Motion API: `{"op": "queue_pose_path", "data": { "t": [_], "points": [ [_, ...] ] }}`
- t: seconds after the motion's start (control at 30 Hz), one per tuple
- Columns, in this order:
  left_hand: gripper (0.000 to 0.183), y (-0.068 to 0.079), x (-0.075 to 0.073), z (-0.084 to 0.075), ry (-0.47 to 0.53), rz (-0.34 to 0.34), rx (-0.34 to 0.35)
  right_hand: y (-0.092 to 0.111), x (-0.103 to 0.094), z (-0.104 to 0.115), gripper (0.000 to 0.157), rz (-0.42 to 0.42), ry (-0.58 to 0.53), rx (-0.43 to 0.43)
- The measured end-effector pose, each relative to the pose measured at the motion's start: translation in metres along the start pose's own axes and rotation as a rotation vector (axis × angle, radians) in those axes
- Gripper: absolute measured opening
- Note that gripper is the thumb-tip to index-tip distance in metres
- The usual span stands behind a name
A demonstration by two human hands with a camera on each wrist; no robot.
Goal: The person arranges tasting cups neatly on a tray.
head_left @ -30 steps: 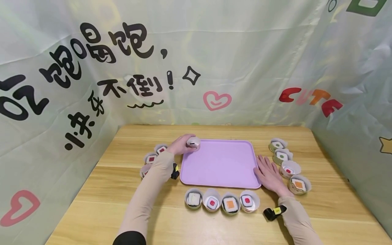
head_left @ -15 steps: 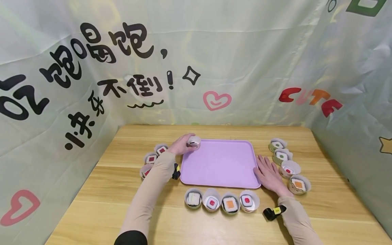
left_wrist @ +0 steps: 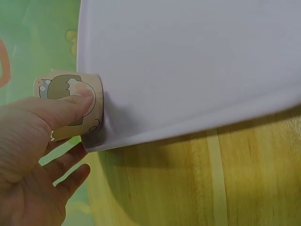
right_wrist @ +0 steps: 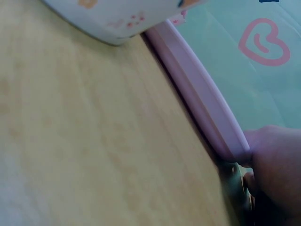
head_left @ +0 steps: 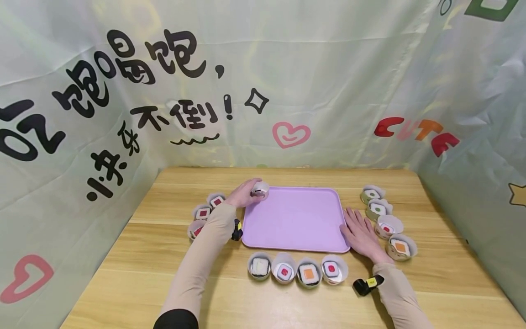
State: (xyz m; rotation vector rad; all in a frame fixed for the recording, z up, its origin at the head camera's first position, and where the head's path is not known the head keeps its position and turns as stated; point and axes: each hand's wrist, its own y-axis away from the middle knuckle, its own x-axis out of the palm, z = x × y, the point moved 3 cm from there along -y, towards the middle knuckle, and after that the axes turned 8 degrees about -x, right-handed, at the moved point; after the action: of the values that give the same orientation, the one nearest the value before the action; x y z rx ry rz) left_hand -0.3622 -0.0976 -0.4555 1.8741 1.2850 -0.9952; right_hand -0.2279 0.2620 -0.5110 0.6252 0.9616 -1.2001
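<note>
My left hand (head_left: 242,194) pinches a small paper cup (head_left: 260,189) at the far left corner of a purple tray (head_left: 293,219). In the left wrist view, the thumb lies across the cartoon print on the cup (left_wrist: 59,87), which sits inside the tray's corner rim. What the cup contains is hard to make out. My right hand (head_left: 361,232) lies palm down with fingers straight beside the tray's right edge, its thumb touching the rim. The right wrist view catches only part of this hand (right_wrist: 280,165) against the tray's side (right_wrist: 197,89).
In front of the tray, a row of paper cups (head_left: 284,268) holds sushi-like pieces. Similar cups (head_left: 380,209) line the right side, and others (head_left: 202,213) stand left, partly behind the left arm. A printed cloth (head_left: 291,82) hangs behind the wooden table (head_left: 304,306).
</note>
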Motion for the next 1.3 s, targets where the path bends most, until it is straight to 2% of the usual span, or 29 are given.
{"op": "queue_pose_path", "data": {
  "t": [0.4, 0.73, 1.03, 1.3],
  "points": [
    [0.075, 0.003, -0.002, -0.002, -0.005, 0.001, 0.015, 0.000, 0.000, -0.001, 0.062, -0.005, 0.001, 0.001],
    [0.086, 0.003, -0.003, 0.001, 0.032, 0.029, -0.012, 0.001, -0.001, 0.000, 0.061, -0.005, 0.000, -0.001],
    [0.094, 0.007, -0.016, 0.005, 0.093, 0.049, -0.010, 0.000, 0.000, -0.001, 0.062, -0.004, 0.008, 0.001],
    [0.096, 0.013, -0.029, 0.009, 0.095, 0.046, -0.065, -0.001, 0.001, -0.002, 0.062, -0.005, 0.012, 0.001]
  ]
}}
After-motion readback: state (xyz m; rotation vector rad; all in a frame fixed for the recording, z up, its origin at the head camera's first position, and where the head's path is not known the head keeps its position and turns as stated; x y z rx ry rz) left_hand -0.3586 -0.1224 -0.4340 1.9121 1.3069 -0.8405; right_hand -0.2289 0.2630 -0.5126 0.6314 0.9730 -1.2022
